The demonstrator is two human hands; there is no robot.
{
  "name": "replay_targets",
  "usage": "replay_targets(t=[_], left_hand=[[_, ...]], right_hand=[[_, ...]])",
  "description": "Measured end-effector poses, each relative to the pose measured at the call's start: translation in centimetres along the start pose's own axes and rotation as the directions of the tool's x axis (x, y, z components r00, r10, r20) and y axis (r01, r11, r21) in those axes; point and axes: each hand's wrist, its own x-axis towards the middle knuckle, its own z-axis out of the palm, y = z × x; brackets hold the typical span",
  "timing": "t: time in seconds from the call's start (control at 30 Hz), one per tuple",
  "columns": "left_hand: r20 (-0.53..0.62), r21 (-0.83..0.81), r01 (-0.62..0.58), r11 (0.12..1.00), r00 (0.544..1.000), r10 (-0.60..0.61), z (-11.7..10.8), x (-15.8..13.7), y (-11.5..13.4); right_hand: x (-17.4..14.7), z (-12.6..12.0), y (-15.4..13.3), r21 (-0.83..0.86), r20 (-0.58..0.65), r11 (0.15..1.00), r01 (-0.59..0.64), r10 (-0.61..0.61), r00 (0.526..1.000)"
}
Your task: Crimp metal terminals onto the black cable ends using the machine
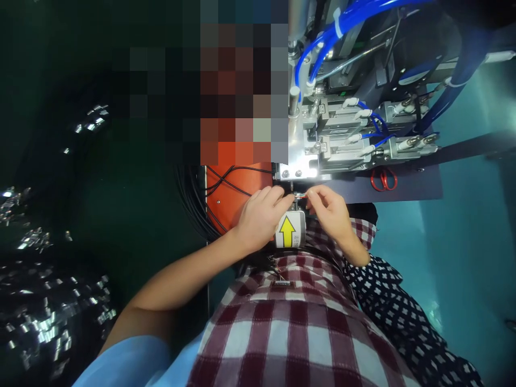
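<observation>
My left hand (262,217) reaches over the orange surface (229,207), its fingers closed and pinching near a small metal fixture under the machine's front edge. What lies between those fingertips is hidden. A few thin coloured wires (302,195) span the narrow gap between my two hands. My right hand (331,212) pinches their right end between thumb and forefinger. Just below my fingers sits a rounded cover with a yellow arrow label (287,231). Thin black cables (229,180) cross the orange surface and pass towards my left hand.
Above my hands stands a metal machine with pneumatic cylinders (342,129) and blue air hoses (374,8). Red-handled scissors (384,180) lie on the dark plate (423,185) at right. A bundle of black cables (191,201) hangs at left. Part of the view is pixelated.
</observation>
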Motion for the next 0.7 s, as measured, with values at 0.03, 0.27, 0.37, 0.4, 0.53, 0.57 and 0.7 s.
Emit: replay_targets(t=[0.03, 0.27, 0.37, 0.4, 0.53, 0.57, 0.7], left_hand=[[0.004, -0.019, 0.007, 1.000, 1.000, -0.007, 0.1, 0.0, -0.1], [-0.014, -0.138, 0.013, 0.990, 1.000, -0.015, 0.0, 0.0, -0.4], [-0.008, -0.144, 0.026, 0.989, 1.000, -0.028, 0.0, 0.1, -0.4], [-0.003, -0.142, 0.031, 0.989, 1.000, -0.031, 0.0, 0.1, -0.3], [0.006, -0.125, 0.039, 0.991, 0.999, -0.039, 0.1, 0.0, -0.3], [0.002, -0.130, 0.037, 0.991, 0.999, -0.037, 0.1, -0.1, -0.3], [-0.026, -0.181, 0.023, 0.983, 0.999, -0.028, 0.3, -0.2, -0.5]], right_hand=[[0.0, 0.3, -0.1, -0.008, -0.001, 1.000, -0.009, 0.009, 1.000], [0.2, 2.1, -0.4, 0.197, -0.004, 0.975, -0.103, 0.106, 0.994], [0.2, 2.5, -0.2, 0.213, -0.052, 0.975, -0.057, 0.070, 0.996], [0.2, 2.6, -0.1, 0.221, -0.065, 0.974, -0.043, 0.058, 0.996], [0.1, 2.9, 0.0, 0.248, -0.102, 0.969, 0.013, 0.012, 0.995], [0.1, 2.9, 0.0, 0.237, -0.112, 0.971, 0.031, -0.004, 0.994], [0.1, 3.0, 0.3, 0.172, -0.149, 0.981, 0.088, -0.063, 0.987]])
